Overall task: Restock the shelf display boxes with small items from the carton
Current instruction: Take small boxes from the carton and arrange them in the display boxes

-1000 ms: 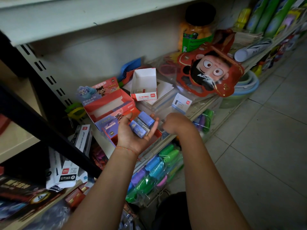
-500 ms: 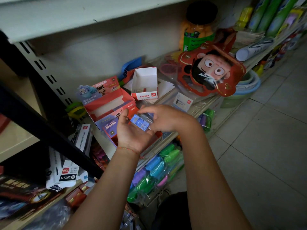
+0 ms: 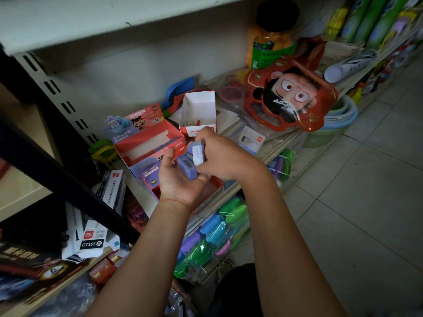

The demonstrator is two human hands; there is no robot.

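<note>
My left hand (image 3: 180, 181) is palm up above the shelf edge, cupping a few small blue erasers (image 3: 188, 167). My right hand (image 3: 225, 156) reaches over from the right and pinches one blue-and-white eraser (image 3: 198, 152) standing on end at the top of that stack. Behind the hands, a red display box (image 3: 146, 145) with cartoon figures on its back card stands open on the shelf. A smaller red box (image 3: 151, 181) sits just under my left hand, mostly covered by it. An open white carton (image 3: 198, 112) stands further back.
A red cartoon-face pack (image 3: 290, 97) and an orange-filled jar (image 3: 272, 42) crowd the shelf to the right. Bags of green and blue items (image 3: 217, 234) hang below the shelf edge. White GT165 boxes (image 3: 91, 239) lie lower left behind a black upright (image 3: 68, 179). Tiled floor (image 3: 366, 202) lies to the right.
My right hand came up from below the shelf edge, moved over my left palm and took hold of one eraser, tipping it upright. My left hand curled a little around the rest.
</note>
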